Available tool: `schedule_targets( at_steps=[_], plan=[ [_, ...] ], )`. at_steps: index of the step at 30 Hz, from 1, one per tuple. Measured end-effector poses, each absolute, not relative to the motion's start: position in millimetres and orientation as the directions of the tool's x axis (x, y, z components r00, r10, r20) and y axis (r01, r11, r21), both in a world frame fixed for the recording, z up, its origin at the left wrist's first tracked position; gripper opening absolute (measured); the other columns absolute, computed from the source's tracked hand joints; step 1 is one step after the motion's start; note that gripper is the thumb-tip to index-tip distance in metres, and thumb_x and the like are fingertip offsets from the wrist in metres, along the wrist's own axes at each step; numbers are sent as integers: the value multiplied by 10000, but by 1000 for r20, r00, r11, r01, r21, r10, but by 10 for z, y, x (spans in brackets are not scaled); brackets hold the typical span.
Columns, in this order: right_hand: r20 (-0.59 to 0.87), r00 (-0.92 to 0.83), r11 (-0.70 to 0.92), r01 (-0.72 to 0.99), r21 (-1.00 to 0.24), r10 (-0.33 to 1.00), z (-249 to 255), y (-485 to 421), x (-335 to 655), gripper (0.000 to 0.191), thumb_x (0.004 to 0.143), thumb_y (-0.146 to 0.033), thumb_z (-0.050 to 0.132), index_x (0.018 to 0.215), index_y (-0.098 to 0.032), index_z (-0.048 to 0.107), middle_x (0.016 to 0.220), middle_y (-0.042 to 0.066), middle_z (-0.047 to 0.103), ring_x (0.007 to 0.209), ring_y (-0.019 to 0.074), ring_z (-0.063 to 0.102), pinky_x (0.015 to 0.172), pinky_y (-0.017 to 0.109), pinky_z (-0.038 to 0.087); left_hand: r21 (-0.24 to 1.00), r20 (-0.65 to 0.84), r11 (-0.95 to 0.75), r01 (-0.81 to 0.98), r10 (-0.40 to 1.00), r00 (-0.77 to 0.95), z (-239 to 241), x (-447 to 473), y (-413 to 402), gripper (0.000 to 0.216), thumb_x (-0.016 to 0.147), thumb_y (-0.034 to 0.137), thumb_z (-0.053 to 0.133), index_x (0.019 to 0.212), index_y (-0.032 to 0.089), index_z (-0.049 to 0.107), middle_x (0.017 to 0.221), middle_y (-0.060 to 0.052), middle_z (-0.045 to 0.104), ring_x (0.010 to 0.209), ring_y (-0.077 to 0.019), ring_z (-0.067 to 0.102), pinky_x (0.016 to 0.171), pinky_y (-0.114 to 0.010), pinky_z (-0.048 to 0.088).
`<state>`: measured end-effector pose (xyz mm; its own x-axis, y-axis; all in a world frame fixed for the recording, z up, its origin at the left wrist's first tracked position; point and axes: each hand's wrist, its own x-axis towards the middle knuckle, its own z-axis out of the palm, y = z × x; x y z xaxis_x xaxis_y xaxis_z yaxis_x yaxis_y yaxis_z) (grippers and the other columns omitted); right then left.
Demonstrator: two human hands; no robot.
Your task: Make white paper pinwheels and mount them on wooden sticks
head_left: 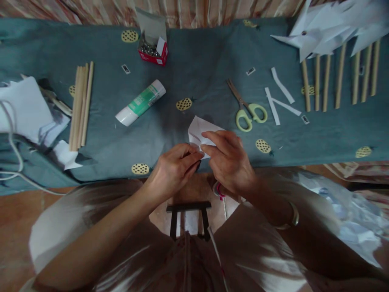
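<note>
A small folded white paper lies at the near edge of the teal cloth. My left hand pinches its near corner with closed fingers. My right hand presses on the paper from the right, fingers curled over it. Both hands meet over the paper just past the cloth's front edge.
Green-handled scissors and white paper strips lie to the right. A glue stick, a red box of pins and a bundle of wooden sticks lie left. Finished paper pinwheels on sticks rest at the far right.
</note>
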<state>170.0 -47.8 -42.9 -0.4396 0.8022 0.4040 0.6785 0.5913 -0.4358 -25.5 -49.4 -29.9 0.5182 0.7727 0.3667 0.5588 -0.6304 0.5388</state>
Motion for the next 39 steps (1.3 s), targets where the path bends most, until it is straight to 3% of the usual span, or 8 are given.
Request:
schedule_targets(
  at_steps=[4,9,16,21,25,31,39],
  plan=[
    [369,-380,529,647,-549,848,-357,-418,1840,369,883,-72,470,1148,-249,655,1311,73,658,1208,266,593,1009,488,511,493,391,-654,574,756,524,-317,-245,-509,144,939,126,593,1045,101,689,946,-91,717,867,-168,706,734,-260,600],
    [340,-330,468,716,-518,881,-336,-342,1941,441,856,-72,462,1251,-180,628,1302,144,663,1218,298,627,1052,533,508,436,394,-684,585,729,560,-297,-309,-477,156,949,138,588,1058,94,689,954,-104,717,847,-172,697,702,-263,582],
    [299,-312,431,684,-588,902,-246,-380,1888,340,904,-105,469,1159,-180,681,1225,141,716,1141,265,687,1020,494,553,402,353,-667,627,745,566,-175,-522,-331,178,945,118,577,1084,131,686,1092,-118,716,958,-211,669,798,-342,571],
    [309,-333,454,684,-571,891,-222,-390,1860,303,901,-93,478,1093,-178,696,1176,127,740,1073,250,710,979,473,573,371,418,-710,598,703,576,-173,-421,-392,162,927,188,641,1077,138,673,1062,-113,717,927,-224,645,772,-368,545],
    [313,-352,470,676,-567,882,-224,-406,1853,307,900,-84,482,1100,-188,691,1177,123,738,1065,243,710,972,464,570,311,370,-743,593,669,645,-191,-295,-461,183,943,283,635,1068,153,664,1027,-90,721,939,-232,643,745,-360,499],
    [310,-360,475,647,-596,880,-222,-426,1870,320,881,-71,492,1105,-183,691,1170,133,738,1073,253,709,972,477,570,206,359,-757,620,648,672,-190,-243,-482,134,962,190,585,1066,150,659,949,-61,723,821,-191,623,700,-328,442],
    [231,-384,432,605,-669,894,-178,-383,1990,409,833,-18,476,1110,-226,694,1190,81,733,1101,230,701,980,448,573,160,384,-788,594,604,698,-139,-251,-496,116,970,124,535,942,138,647,855,-50,715,766,-174,623,680,-328,449]
  ],
)
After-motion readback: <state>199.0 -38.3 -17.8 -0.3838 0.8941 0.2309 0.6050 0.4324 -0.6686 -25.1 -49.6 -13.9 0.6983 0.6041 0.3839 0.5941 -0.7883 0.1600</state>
